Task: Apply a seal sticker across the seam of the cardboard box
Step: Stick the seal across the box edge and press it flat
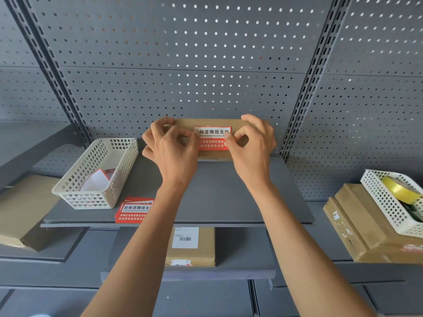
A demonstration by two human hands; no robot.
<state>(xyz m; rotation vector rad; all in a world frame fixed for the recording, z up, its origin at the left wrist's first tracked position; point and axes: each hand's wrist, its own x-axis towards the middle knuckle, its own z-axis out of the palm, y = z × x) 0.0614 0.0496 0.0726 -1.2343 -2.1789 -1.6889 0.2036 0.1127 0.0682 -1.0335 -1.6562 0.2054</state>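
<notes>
A flat brown cardboard box (pixel 211 122) lies at the back of the grey shelf, against the pegboard. On its top sits a red and white seal sticker (pixel 212 137) with printed characters. My left hand (pixel 170 146) pinches the sticker's left edge with thumb and forefinger. My right hand (pixel 253 143) pinches its right edge the same way. Both hands rest over the box and hide its two ends. The seam of the box is hidden under the sticker and my fingers.
A cream mesh basket (pixel 96 175) with paper backings stands left on the shelf (pixel 229 197). A small stack of spare red stickers (pixel 135 210) lies by it. A labelled parcel (pixel 191 245) sits on the lower shelf. At right, boxes (pixel 357 225) carry a white basket (pixel 393 200) with tape.
</notes>
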